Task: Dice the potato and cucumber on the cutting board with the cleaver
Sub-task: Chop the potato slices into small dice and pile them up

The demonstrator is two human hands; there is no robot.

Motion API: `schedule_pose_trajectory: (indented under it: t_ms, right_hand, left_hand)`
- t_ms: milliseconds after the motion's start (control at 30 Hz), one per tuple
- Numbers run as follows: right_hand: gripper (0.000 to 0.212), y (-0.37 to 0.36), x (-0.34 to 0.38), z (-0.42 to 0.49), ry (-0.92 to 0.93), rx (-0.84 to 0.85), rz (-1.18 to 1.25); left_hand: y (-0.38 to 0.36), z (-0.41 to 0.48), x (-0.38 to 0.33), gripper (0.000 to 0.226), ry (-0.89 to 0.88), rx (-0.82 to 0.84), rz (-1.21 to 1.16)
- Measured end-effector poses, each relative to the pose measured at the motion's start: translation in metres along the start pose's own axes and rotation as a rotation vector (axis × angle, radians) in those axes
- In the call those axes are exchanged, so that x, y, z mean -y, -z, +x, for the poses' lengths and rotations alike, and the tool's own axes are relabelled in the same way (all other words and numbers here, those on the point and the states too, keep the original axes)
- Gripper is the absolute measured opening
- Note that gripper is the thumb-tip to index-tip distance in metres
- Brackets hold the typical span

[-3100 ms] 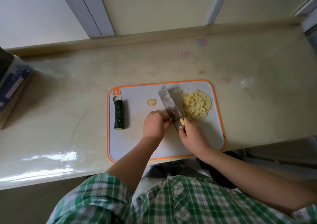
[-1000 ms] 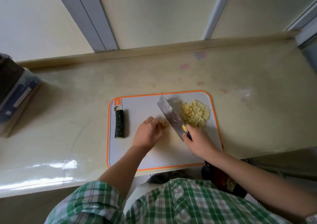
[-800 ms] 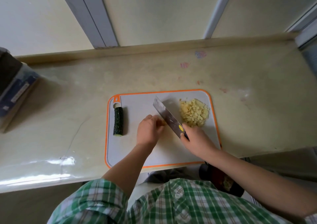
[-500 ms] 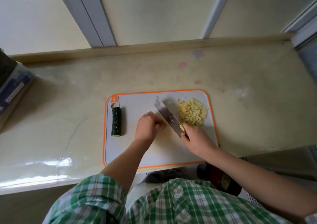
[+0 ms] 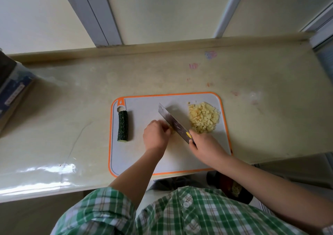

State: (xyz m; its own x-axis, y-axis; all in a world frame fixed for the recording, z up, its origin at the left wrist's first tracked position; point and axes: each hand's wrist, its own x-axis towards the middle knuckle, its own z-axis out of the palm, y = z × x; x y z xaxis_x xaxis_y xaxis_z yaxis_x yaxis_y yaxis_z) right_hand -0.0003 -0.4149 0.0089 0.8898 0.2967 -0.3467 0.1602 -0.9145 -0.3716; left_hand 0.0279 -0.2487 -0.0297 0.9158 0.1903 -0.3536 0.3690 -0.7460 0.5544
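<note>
A white cutting board (image 5: 137, 155) with an orange rim lies on the counter. A dark green cucumber piece (image 5: 123, 126) rests near the board's left edge. A heap of diced potato (image 5: 204, 118) sits at the board's far right. My left hand (image 5: 156, 135) has curled fingers holding a small potato piece (image 5: 173, 131) against the board, most of it hidden. My right hand (image 5: 205, 145) grips the handle of the cleaver (image 5: 173, 123), whose blade stands just right of my left fingertips.
The beige counter (image 5: 261, 126) has a raised back ledge and ends close behind the board's near edge. A dark box with a blue label (image 5: 12, 94) stands at the far left. A dark bin (image 5: 232, 188) with scraps sits below the counter edge.
A thin potato slice that lay loose mid-board is now under my left hand. The cleaver has stayed beside my left fingers with small shifts; the view has moved slightly.
</note>
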Motion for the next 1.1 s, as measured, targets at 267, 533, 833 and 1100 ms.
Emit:
schedule_pose_trajectory:
  t_ms: [267, 533, 833, 1100]
  right_hand:
    - [0.006, -0.013, 0.001, 0.006, 0.005, 0.003, 0.009]
    - [0.011, -0.008, 0.004, 0.014, -0.011, -0.06, 0.127]
    - [0.015, -0.003, 0.0, 0.006, 0.032, 0.004, 0.067]
    - [0.005, -0.014, 0.006, 0.014, 0.009, 0.005, 0.096]
  left_hand:
    - [0.0, 0.0, -0.002, 0.004, 0.029, 0.006, -0.02]
    - [0.004, -0.002, -0.001, 0.011, -0.013, 0.001, -0.038]
    - [0.005, -0.001, -0.001, 0.014, 0.02, -0.003, -0.021]
    - [0.005, 0.001, -0.002, 0.018, 0.021, 0.028, -0.002]
